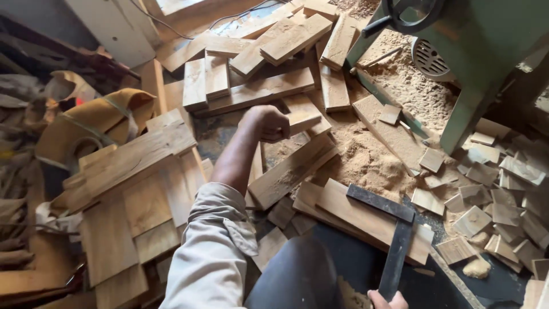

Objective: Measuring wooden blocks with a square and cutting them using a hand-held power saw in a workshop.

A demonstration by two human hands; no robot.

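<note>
Wood pile on the left: a stack of flat light-brown wooden boards (128, 200) lies on the floor by the left edge, just beside the person's grey sleeve (209, 252).
Left hand: the left hand (266, 123) is closed tight around the end of a short light-brown wooden block (302, 119) in the middle of the floor. More long wooden planks (257, 63) lie near it, toward the top.
Sawdust: a soft heap of pale sawdust (366, 160) lies right of that block.
Right hand: the right hand (388, 300) is at the bottom edge. It grips the dark metal square ruler (392, 237), which rests on a flat board.
Machine: a green metal machine (474, 51) stands in the top right corner.
Small bits: many little square wood offcuts (492, 194) lie by the right edge.
</note>
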